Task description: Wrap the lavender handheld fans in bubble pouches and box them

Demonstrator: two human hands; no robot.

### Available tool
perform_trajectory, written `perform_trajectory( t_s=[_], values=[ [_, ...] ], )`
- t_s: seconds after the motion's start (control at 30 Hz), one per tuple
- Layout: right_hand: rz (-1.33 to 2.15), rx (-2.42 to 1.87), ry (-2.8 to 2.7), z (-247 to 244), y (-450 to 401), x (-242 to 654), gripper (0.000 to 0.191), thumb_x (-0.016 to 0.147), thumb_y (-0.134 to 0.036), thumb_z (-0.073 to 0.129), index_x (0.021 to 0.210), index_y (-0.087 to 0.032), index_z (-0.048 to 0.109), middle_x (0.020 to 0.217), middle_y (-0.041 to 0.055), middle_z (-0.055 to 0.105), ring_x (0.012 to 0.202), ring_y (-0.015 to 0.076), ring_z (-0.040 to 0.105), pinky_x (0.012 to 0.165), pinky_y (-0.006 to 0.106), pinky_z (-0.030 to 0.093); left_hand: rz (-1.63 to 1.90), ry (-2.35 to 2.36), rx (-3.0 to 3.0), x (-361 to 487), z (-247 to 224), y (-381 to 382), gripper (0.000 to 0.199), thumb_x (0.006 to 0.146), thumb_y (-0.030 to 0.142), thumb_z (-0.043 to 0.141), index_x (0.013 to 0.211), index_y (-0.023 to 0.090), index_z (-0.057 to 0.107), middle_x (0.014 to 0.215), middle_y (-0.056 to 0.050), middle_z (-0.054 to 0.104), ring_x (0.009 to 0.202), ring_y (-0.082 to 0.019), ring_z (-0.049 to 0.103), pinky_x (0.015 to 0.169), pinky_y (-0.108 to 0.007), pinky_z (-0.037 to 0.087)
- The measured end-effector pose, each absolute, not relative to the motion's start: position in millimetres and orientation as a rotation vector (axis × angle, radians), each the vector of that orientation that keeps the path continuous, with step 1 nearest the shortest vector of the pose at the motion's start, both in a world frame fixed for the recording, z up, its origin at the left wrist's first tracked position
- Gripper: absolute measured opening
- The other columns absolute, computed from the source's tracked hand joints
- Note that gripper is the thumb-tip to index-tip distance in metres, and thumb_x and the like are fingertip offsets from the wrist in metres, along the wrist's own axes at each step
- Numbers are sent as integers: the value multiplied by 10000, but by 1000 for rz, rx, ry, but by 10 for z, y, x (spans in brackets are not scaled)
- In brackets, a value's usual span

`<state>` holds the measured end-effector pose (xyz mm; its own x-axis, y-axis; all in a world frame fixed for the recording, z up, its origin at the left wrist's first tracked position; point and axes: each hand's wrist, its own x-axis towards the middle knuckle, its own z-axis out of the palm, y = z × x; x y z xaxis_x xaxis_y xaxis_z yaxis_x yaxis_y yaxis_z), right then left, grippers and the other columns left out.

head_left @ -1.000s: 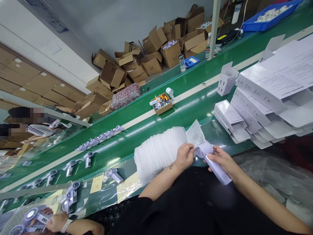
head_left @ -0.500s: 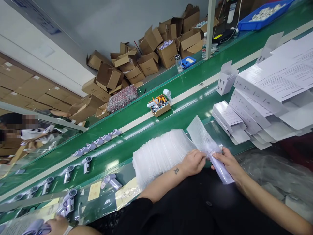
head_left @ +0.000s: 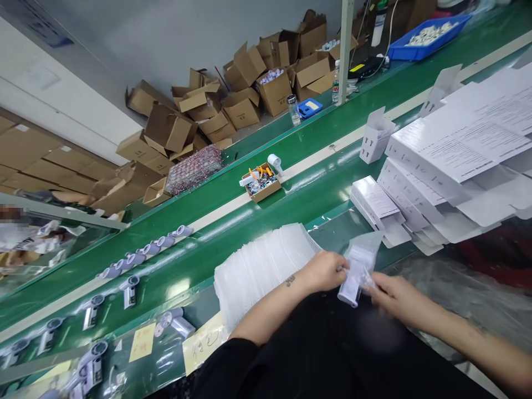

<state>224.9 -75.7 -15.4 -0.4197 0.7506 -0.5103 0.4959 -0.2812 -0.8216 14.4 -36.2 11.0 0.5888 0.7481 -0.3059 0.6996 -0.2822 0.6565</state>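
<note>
A lilac handheld device (head_left: 354,277) is partly inside a clear bubble-wrap bag (head_left: 368,244), in front of my body. My left hand (head_left: 330,270) pinches the left edge of the bag, its fingers closed. My right hand (head_left: 386,291) grips the bag's right side with closed fingers. The device's lower end sticks out below, between the hands. Beside my left forearm lies a thick stack of white bubble-wrap bags (head_left: 264,269) on the bench.
White printed boxes (head_left: 461,144) are piled at the right. Lilac devices (head_left: 93,313) lie along the green conveyor (head_left: 208,244) at the left. A small carton of parts (head_left: 266,191) sits on the line, with brown cartons (head_left: 241,111) behind and a blue tray (head_left: 428,47) at the upper right.
The bag and device have turned more upright, and the device now sits deeper in the bag. My right hand has moved lower beside it. Another person's hand has left the lower left.
</note>
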Motion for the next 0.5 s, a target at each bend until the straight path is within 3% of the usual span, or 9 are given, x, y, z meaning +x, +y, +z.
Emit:
perform_trajectory(
  t_s=[0.07, 0.17, 0.23, 0.27, 0.33, 0.37, 0.4, 0.43, 0.5],
  values=[
    [1770, -1459, -1800, -28, -759, 2320, 330, 844, -464, 486, 673, -194, 565, 638, 3, 600, 609, 161, 585, 550, 254, 451, 79, 978, 2054, 70, 263, -430, 225, 741, 146, 520, 881, 186, 691, 814, -22, 684, 747, -140, 600, 735, -221, 439],
    [1953, -1408, -1437, 88, -694, 2360, 292, 803, -453, 544, 783, -181, 650, 907, 57, 648, 833, 213, 607, 691, 290, 497, 269, 924, 1924, -61, 374, -488, 183, 799, 172, 520, 876, 164, 685, 815, -34, 660, 756, -120, 595, 748, -209, 445],
    [2108, -1292, -1075, 100, -636, 2329, 298, 790, -435, 568, 924, -188, 668, 1048, 77, 638, 942, 235, 604, 789, 335, 505, 454, 953, 1781, -121, 346, -474, 197, 815, 280, 579, 938, 158, 674, 1009, -82, 628, 921, -153, 593, 824, -239, 453],
    [2145, -1222, -935, 93, -611, 2292, 304, 786, -420, 583, 973, -196, 666, 1074, 79, 638, 971, 238, 601, 830, 358, 497, 517, 960, 1728, -127, 306, -457, 333, 769, 355, 651, 1043, 167, 646, 1165, -114, 565, 1049, -193, 557, 874, -272, 449],
    [2155, -1112, -788, 76, -570, 2176, 293, 769, -394, 622, 990, -207, 672, 1043, 75, 658, 965, 234, 608, 857, 387, 490, 540, 955, 1705, -78, 187, -427, 834, 570, 442, 800, 1304, 217, 475, 1402, -153, 354, 1255, -283, 406, 969, -363, 412],
    [2141, -1079, -762, 71, -553, 2108, 281, 757, -386, 643, 973, -209, 677, 1015, 71, 666, 945, 230, 613, 847, 389, 497, 519, 950, 1726, -25, 115, -422, 1029, 489, 434, 841, 1382, 242, 368, 1442, -157, 301, 1293, -307, 355, 1001, -402, 388],
    [2119, -1060, -752, 69, -536, 2043, 267, 745, -385, 661, 941, -205, 680, 985, 67, 671, 919, 225, 618, 824, 384, 509, 511, 968, 1753, 38, 40, -424, 1088, 474, 407, 852, 1410, 255, 317, 1435, -152, 326, 1291, -309, 359, 1019, -426, 371],
    [2095, -1059, -745, 65, -516, 1992, 257, 736, -393, 671, 899, -195, 679, 947, 62, 671, 888, 220, 622, 792, 373, 524, 534, 1014, 1772, 105, -35, -432, 999, 525, 371, 834, 1392, 254, 352, 1381, -137, 414, 1253, -295, 410, 1023, -434, 368],
    [2027, -1114, -731, 23, -451, 1960, 261, 732, -429, 673, 816, -183, 646, 864, 47, 655, 827, 205, 623, 697, 333, 551, 660, 1173, 1742, 211, -169, -446, 584, 669, 289, 736, 1219, 223, 552, 1153, -90, 597, 1081, -243, 546, 971, -404, 424]
  ],
)
